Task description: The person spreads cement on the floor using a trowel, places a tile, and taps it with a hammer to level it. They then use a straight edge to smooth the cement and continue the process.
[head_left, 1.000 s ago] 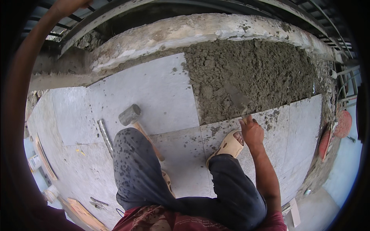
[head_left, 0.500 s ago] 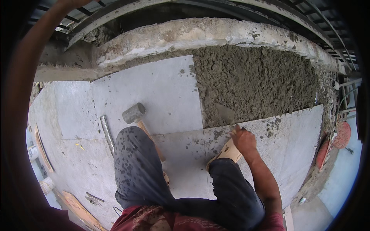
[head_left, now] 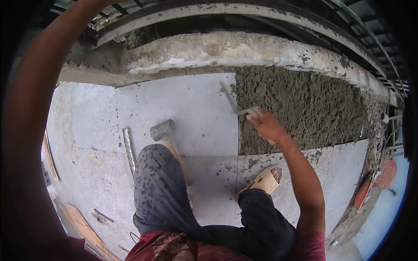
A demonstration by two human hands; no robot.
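My right hand (head_left: 265,124) grips a trowel (head_left: 235,104), its motion-blurred blade upright at the edge between a grey tile (head_left: 183,100) and a bed of rough wet mortar (head_left: 305,104). My left hand (head_left: 102,2) is raised at the top edge near the metal bars, its fingers mostly cut off, so its hold cannot be made out. A rubber mallet (head_left: 162,129) with a wooden handle lies on the tiles beside my left knee, and a metal straightedge (head_left: 129,150) lies left of it.
A rough concrete ledge (head_left: 217,50) runs behind the mortar, below metal railings (head_left: 261,12). My sandalled foot (head_left: 261,182) stands on the tiles. Red tools (head_left: 385,174) lie at the right edge; wooden boards (head_left: 80,224) and small hand tools (head_left: 102,217) lie at the lower left.
My right hand and trowel have risen from the mortar's near edge to its upper left, along the tile edge. The view has shifted, so the ledge sits lower in the picture.
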